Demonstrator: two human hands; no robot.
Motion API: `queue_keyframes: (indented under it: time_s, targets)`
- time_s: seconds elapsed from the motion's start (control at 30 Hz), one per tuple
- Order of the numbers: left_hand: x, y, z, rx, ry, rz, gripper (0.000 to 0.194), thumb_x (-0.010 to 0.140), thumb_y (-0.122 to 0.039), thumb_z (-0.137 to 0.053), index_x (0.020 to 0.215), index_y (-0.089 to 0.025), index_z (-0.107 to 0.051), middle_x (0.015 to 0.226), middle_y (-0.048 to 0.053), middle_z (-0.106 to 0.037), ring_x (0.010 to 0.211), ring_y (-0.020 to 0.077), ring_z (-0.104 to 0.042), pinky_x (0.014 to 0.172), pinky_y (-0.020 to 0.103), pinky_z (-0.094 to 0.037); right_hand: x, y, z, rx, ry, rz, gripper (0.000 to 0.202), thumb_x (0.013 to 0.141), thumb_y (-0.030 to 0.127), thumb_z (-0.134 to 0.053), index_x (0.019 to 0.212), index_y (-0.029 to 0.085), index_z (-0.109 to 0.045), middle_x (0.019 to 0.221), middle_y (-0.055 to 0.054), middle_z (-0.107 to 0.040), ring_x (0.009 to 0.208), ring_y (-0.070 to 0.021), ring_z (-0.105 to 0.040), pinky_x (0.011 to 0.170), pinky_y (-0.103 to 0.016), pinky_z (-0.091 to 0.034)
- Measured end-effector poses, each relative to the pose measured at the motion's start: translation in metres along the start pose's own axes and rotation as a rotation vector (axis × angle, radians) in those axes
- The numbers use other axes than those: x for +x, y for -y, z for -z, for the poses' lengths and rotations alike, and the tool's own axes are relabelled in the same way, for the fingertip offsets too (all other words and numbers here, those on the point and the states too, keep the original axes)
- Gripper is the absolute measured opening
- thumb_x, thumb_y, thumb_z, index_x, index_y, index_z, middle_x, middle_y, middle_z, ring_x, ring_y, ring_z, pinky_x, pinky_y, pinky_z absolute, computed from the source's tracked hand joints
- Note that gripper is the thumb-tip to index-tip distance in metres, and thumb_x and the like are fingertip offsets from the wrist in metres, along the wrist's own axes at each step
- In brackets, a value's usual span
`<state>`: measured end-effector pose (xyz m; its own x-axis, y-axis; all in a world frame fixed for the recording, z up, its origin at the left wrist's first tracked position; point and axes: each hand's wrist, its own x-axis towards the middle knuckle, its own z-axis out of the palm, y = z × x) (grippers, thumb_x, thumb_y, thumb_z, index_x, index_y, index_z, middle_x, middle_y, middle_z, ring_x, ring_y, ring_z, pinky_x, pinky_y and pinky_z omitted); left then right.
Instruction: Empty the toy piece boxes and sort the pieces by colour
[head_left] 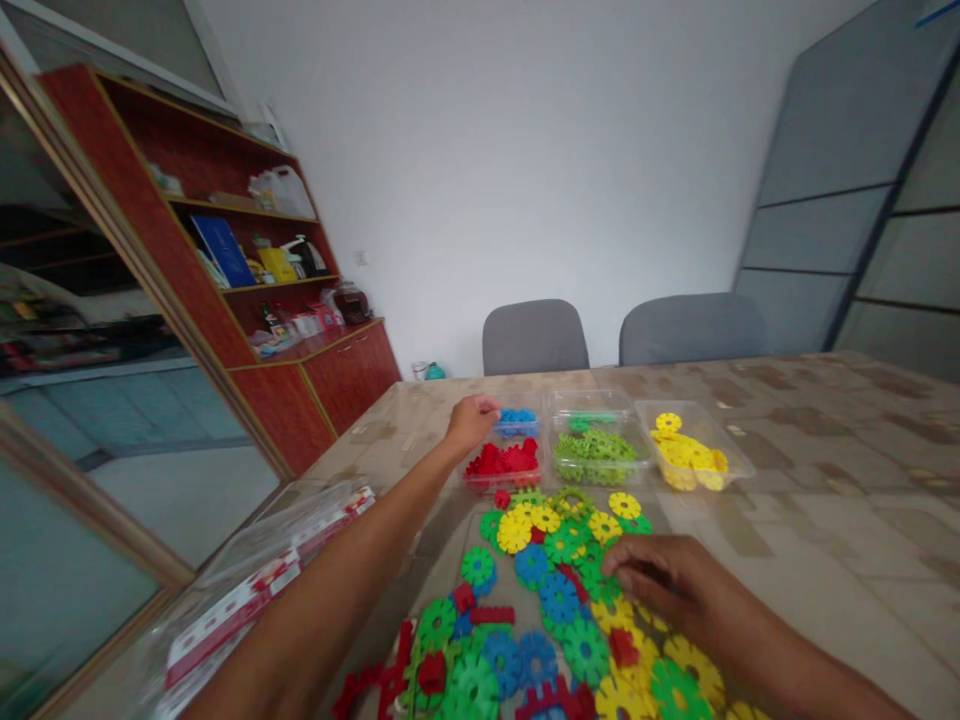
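My left hand (472,422) reaches to the left edge of a clear container holding blue pieces (517,420). Its fingers are drawn together at the tips, and whatever may be between them is hidden. Right in front of that sits a compartment of red pieces (504,460). My right hand (664,575) is low over the right side of a mixed heap of flower-shaped discs and notched bars. Its thumb and forefinger are curled close together beside a green disc (592,570); what they grip cannot be made out. Yellow discs (622,680) lie below this hand.
Clear tubs of green pieces (596,455) and yellow discs (686,455) stand along the far side of the heap. Plastic packaging (232,615) lies on the left of the patterned table (817,450). Two grey chairs (536,335) stand behind it.
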<state>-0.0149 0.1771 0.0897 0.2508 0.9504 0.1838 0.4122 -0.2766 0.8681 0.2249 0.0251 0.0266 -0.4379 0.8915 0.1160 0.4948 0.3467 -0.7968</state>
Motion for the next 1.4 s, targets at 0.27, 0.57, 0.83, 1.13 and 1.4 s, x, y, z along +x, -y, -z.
queue_keyframes:
  time_s: [0.27, 0.57, 0.83, 1.13, 1.4]
  targets:
    - [-0.11, 0.021, 0.011, 0.168, 0.405, -0.112, 0.013, 0.081, -0.017, -0.068, 0.094, -0.017, -0.071, 0.087, 0.001, -0.069, 0.081, 0.0176, -0.061, 0.077, 0.027, -0.046, -0.008, -0.006, 0.002, -0.217, 0.087, 0.036, 0.014, 0.091, 0.023, -0.051, 0.088, 0.021, -0.065, 0.082, -0.002, -0.067, 0.071, -0.0182, -0.059, 0.062, -0.027, -0.044]
    - [-0.17, 0.001, 0.021, 0.444, 0.71, -0.233, 0.057, 0.07, -0.036, -0.083, 0.121, -0.025, -0.059, 0.124, 0.006, -0.056, 0.113, 0.0258, -0.052, 0.096, 0.033, -0.04, -0.039, -0.019, -0.005, -0.421, 0.216, -0.056, 0.065, 0.073, 0.023, -0.076, 0.134, 0.024, -0.055, 0.141, -0.017, -0.052, 0.126, -0.0379, -0.05, 0.102, -0.052, -0.042]
    - [-0.166, 0.01, 0.011, 0.496, 0.655, -0.147, 0.026, 0.083, -0.015, -0.069, 0.105, -0.023, -0.058, 0.112, 0.002, -0.056, 0.104, 0.0203, -0.054, 0.087, 0.027, -0.041, -0.011, -0.002, -0.004, -0.38, 0.165, 0.042, 0.014, 0.083, 0.008, -0.054, 0.088, 0.019, -0.062, 0.09, -0.005, -0.065, 0.079, -0.0193, -0.061, 0.07, -0.03, -0.046]
    - [-0.167, 0.009, 0.014, 0.508, 0.696, -0.151, 0.038, 0.082, -0.03, -0.075, 0.117, -0.028, -0.058, 0.116, 0.002, -0.056, 0.108, 0.0234, -0.055, 0.091, 0.03, -0.042, -0.034, 0.011, 0.008, -0.425, 0.325, -0.197, 0.045, 0.065, 0.014, -0.074, 0.109, 0.021, -0.064, 0.112, -0.01, -0.065, 0.1, -0.032, -0.061, 0.085, -0.046, -0.048]
    - [-0.167, 0.009, 0.012, 0.507, 0.705, -0.142, 0.038, 0.081, -0.023, -0.075, 0.115, -0.027, -0.058, 0.117, 0.002, -0.056, 0.108, 0.0231, -0.055, 0.092, 0.031, -0.042, -0.031, 0.017, -0.005, -0.436, 0.29, -0.143, 0.044, 0.066, 0.006, -0.068, 0.108, 0.018, -0.063, 0.114, -0.012, -0.064, 0.103, -0.0315, -0.059, 0.089, -0.047, -0.046]
